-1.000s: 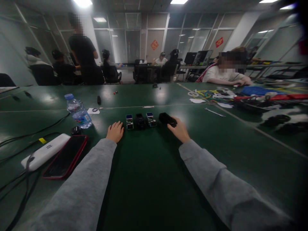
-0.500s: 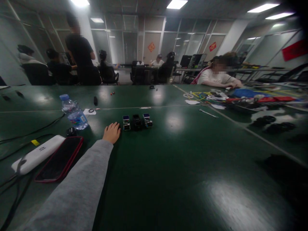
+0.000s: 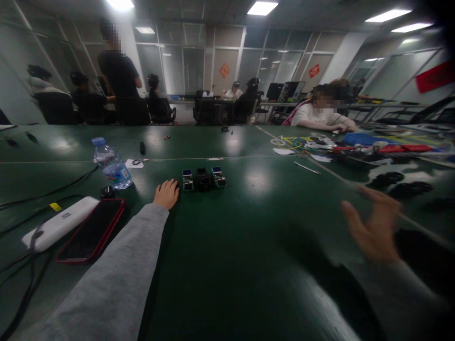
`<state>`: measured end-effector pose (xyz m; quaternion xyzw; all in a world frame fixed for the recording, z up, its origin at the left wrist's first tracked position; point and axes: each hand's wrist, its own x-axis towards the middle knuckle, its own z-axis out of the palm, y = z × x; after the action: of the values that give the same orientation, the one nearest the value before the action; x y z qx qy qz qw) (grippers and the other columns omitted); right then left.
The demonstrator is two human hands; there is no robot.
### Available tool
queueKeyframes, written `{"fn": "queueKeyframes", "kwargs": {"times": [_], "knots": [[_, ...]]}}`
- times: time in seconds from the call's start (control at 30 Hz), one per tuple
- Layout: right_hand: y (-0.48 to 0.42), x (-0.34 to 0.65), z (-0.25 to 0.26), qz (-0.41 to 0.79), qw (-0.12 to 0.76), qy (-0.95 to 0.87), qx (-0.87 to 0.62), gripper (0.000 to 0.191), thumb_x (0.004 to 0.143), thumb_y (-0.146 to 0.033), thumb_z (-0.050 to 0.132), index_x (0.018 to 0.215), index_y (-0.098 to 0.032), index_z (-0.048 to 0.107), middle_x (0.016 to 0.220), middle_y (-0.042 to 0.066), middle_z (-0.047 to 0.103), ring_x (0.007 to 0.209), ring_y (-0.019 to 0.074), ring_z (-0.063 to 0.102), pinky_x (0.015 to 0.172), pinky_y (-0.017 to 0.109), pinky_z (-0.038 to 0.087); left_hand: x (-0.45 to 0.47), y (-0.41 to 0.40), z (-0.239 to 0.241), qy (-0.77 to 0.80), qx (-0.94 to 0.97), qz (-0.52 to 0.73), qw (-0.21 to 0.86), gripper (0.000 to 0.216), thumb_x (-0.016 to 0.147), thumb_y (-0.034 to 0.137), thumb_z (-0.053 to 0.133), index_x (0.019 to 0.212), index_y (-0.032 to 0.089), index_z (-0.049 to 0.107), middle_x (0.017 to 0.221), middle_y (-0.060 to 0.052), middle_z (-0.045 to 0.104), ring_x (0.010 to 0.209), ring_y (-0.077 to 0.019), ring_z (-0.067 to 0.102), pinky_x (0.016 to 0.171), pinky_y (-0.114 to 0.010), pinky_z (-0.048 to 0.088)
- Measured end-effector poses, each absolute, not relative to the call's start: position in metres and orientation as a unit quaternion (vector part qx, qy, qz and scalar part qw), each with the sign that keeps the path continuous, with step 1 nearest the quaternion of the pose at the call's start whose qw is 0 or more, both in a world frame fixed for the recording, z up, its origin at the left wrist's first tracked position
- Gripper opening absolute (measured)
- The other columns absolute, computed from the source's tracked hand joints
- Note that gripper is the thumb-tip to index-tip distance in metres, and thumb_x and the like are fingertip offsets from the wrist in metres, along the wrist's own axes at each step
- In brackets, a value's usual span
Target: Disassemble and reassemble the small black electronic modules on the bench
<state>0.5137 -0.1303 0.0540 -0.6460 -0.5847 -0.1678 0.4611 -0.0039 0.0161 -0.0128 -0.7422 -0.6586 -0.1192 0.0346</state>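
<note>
My left hand (image 3: 167,193) lies flat on the green table (image 3: 227,246), its fingers stretched out and nothing in it. Just right of its fingertips stand three small devices in a row. The left device (image 3: 187,180) and the right device (image 3: 218,176) show bare circuit boards with little screens on top. Between them is a black-cased device (image 3: 203,179). Over the table's right side hovers my right hand (image 3: 373,225), blurred by motion, thumb apart from the fingers, with nothing visible in it.
At left are a water bottle (image 3: 112,163), a red-edged phone (image 3: 92,231), a white power bank (image 3: 60,223) and black cables. A wrench (image 3: 307,167) lies right of centre. Further right sits a heap of cables and parts (image 3: 359,147), with a seated person (image 3: 320,113) behind it.
My right hand has come into view from the right, above the table. My left hand stays in place beside the devices. The view has shifted slightly.
</note>
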Motion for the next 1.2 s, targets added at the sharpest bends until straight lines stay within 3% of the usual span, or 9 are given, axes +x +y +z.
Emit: {"fn": "queueKeyframes", "kwargs": {"times": [0.07,0.17,0.3,0.4,0.53,0.67,0.93,1.1,1.2], "knots": [[-0.109,0.452,0.05,-0.129,0.441,-0.67,-0.584,0.047,0.098,-0.051,0.035,0.141,-0.037,0.045,0.131,0.013,0.051,0.126,0.0315,0.044,0.102,0.057,0.034,-0.004,0.016,-0.012,-0.658,-0.742,-0.119,0.031,0.045,0.098,0.035,0.033,0.139,0.021,0.047,0.151,-0.008,0.043,0.139,-0.0255,0.039,0.113,-0.048,0.032],[-0.065,0.353,0.035,-0.069,0.344,-0.781,-0.516,0.043,0.098,-0.039,0.036,0.138,-0.029,0.047,0.134,0.011,0.049,0.126,0.0317,0.044,0.101,0.055,0.037,-0.003,0.016,-0.012,-0.66,-0.741,-0.122,0.03,0.045,0.098,0.035,0.033,0.138,0.021,0.048,0.151,-0.008,0.044,0.138,-0.0254,0.04,0.113,-0.048,0.032],[-0.01,0.288,0.014,-0.069,0.336,-0.799,-0.493,0.043,0.096,-0.035,0.042,0.136,-0.022,0.047,0.143,0.014,0.041,0.133,0.0337,0.036,0.106,0.055,0.033,-0.003,0.017,-0.014,-0.658,-0.741,-0.128,0.033,0.044,0.098,0.035,0.034,0.138,0.022,0.048,0.15,-0.008,0.044,0.138,-0.0257,0.04,0.113,-0.048,0.032],[0.011,0.29,0.005,-0.056,0.326,-0.798,-0.503,0.037,0.095,-0.041,0.046,0.125,-0.02,0.053,0.13,0.015,0.052,0.124,0.0352,0.044,0.099,0.056,0.037,-0.003,0.018,-0.015,-0.656,-0.743,-0.128,0.029,0.045,0.098,0.035,0.033,0.139,0.02,0.047,0.151,-0.009,0.043,0.138,-0.0266,0.039,0.113,-0.05,0.032],[0.015,0.302,0.001,0.004,0.359,-0.778,-0.516,0.03,0.091,-0.043,0.052,0.106,-0.017,0.055,0.108,0.014,0.06,0.098,0.03,0.058,0.081,0.045,0.048,-0.003,0.017,-0.013,-0.655,-0.745,-0.126,0.024,0.046,0.098,0.035,0.032,0.139,0.019,0.046,0.151,-0.01,0.043,0.138,-0.027,0.039,0.113,-0.05,0.032],[0.018,0.305,-0.002,0.094,0.435,-0.722,-0.529,0.033,0.085,-0.042,0.057,0.109,-0.019,0.052,0.099,0.01,0.064,0.085,0.0255,0.062,0.076,0.039,0.049,-0.002,0.014,-0.011,-0.658,-0.742,-0.127,0.025,0.045,0.098,0.034,0.033,0.139,0.022,0.047,0.151,-0.008,0.044,0.139,-0.0266,0.039,0.113,-0.05,0.032],[0.037,0.314,-0.016,0.14,0.466,-0.672,-0.558,0.035,0.091,-0.045,0.042,0.106,-0.018,0.059,0.096,0.011,0.065,0.095,0.0272,0.059,0.087,0.045,0.047,-0.003,0.015,-0.01,-0.655,-0.745,-0.123,0.021,0.046,0.098,0.035,0.032,0.139,0.021,0.046,0.151,-0.008,0.043,0.139,-0.0261,0.038,0.113,-0.05,0.032],[0.034,0.31,-0.015,0.068,0.47,-0.707,-0.524,0.058,0.082,-0.054,0.059,0.122,-0.012,0.055,0.109,0.016,0.061,0.101,0.0299,0.056,0.092,0.047,0.045,-0.005,0.017,-0.013,-0.654,-0.746,-0.124,0.023,0.047,0.099,0.036,0.031,0.14,0.02,0.045,0.151,-0.009,0.043,0.139,-0.0263,0.038,0.113,-0.049,0.032],[0.032,0.31,-0.013,0.068,0.464,-0.724,-0.505,0.054,0.082,-0.048,0.058,0.123,-0.012,0.057,0.109,0.015,0.062,0.1,0.0297,0.057,0.091,0.047,0.046,-0.004,0.016,-0.013,-0.655,-0.745,-0.123,0.025,0.048,0.098,0.036,0.031,0.14,0.018,0.045,0.151,-0.009,0.043,0.139,-0.0268,0.038,0.114,-0.049,0.032]]}}
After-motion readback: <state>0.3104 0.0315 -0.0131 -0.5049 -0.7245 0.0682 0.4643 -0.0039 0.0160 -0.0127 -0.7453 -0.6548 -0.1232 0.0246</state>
